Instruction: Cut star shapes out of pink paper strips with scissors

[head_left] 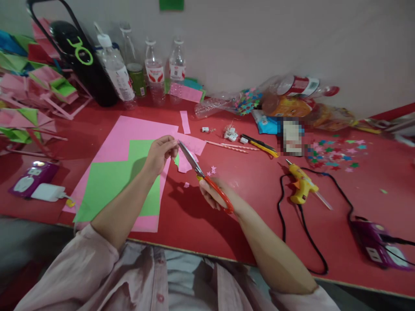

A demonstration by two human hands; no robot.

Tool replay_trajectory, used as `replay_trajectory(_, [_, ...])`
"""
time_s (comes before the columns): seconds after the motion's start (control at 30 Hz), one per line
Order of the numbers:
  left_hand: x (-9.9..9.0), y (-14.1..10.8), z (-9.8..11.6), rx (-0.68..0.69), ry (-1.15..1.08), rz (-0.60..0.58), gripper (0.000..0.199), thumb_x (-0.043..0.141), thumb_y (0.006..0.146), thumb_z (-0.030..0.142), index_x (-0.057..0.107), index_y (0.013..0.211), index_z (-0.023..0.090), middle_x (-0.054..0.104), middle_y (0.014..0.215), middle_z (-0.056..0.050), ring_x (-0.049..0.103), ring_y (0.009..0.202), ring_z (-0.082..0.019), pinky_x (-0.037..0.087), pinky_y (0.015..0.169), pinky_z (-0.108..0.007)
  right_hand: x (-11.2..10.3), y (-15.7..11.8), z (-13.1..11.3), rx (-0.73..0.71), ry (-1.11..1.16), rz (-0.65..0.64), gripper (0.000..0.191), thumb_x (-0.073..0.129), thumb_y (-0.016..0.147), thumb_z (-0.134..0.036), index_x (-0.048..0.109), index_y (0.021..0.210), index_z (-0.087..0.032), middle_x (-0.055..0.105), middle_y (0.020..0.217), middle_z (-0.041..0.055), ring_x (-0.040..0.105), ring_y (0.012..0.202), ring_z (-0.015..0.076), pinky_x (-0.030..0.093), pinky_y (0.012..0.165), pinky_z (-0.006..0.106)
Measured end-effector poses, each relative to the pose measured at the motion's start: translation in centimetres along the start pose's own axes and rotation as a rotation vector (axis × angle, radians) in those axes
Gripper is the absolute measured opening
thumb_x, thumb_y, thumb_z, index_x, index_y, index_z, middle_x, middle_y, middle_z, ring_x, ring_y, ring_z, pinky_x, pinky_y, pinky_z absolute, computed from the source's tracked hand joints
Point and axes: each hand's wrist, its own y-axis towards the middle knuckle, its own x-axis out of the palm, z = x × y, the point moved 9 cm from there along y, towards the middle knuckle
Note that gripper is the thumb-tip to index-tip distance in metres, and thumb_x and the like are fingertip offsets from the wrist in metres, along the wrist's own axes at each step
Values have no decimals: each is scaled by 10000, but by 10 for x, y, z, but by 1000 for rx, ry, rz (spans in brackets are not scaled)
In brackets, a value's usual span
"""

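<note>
My right hand [214, 193] is wrapped round the orange handles of a pair of scissors [191, 159], whose blades point up and left. At the blade tips, my left hand [163, 151] is closed in a pinch; whatever lies between its fingers is too small to make out. Under that hand and forearm lie green paper [106, 185] and larger pink paper [113, 138]. Pink paper scraps [186, 163] rest on the table beneath the blades. Small pink paper stars [213, 169] lie just right of the scissors.
On the red table [201, 229], a yellow glue gun [301, 183] with a looping black cable lies right. A yellow cutter [264, 147] and striped straws [231, 147] sit beyond my hands. Bottles [155, 73] and a black flask [86, 65] stand along the wall; folded paper models [48, 86] are left.
</note>
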Motion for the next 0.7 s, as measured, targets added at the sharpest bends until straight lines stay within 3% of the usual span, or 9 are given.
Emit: replay_trajectory(0.7, [-7,1,2,98,74,35,144,586,716,200,544,581,175,501,462,51,430,394,-33,327,374,-152,-2,3,2,25,-46,9,509,433,842,-663,433,627,-202,427,338,-67,327,250,51,282,292,170])
